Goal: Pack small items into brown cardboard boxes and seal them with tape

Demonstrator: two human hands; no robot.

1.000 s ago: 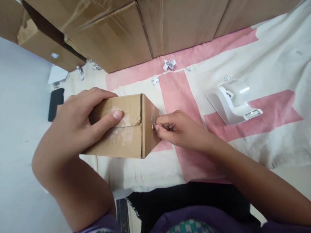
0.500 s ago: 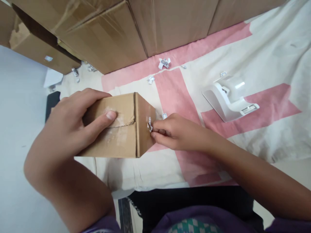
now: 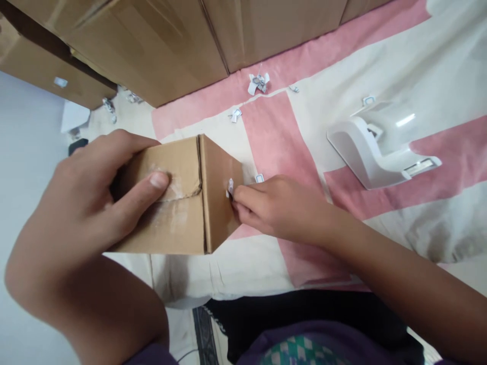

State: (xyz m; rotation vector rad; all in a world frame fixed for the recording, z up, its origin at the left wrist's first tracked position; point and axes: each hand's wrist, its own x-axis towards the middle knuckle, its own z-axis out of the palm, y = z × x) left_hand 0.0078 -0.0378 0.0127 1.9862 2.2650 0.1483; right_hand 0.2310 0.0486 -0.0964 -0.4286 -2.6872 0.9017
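Observation:
A small brown cardboard box is tilted in my left hand. The left thumb presses on its taped top, and the other fingers go around the far side, partly hidden. At the box's right face, my right hand pinches a small crumpled scrap of whitish paper or sticker between thumb and fingers. The scrap touches the cardboard or lies right against it. Just beyond the right knuckles lies a small white label with a blue border.
Large cardboard boxes line the back. A white plastic tape dispenser rests on the pink and white cloth at right. Crumpled label scraps lie near the boxes. A pale wall is at far left.
The small box and my left hand have shifted slightly left in view. My right fingers have closed in more tightly around the scrap at the box's right face.

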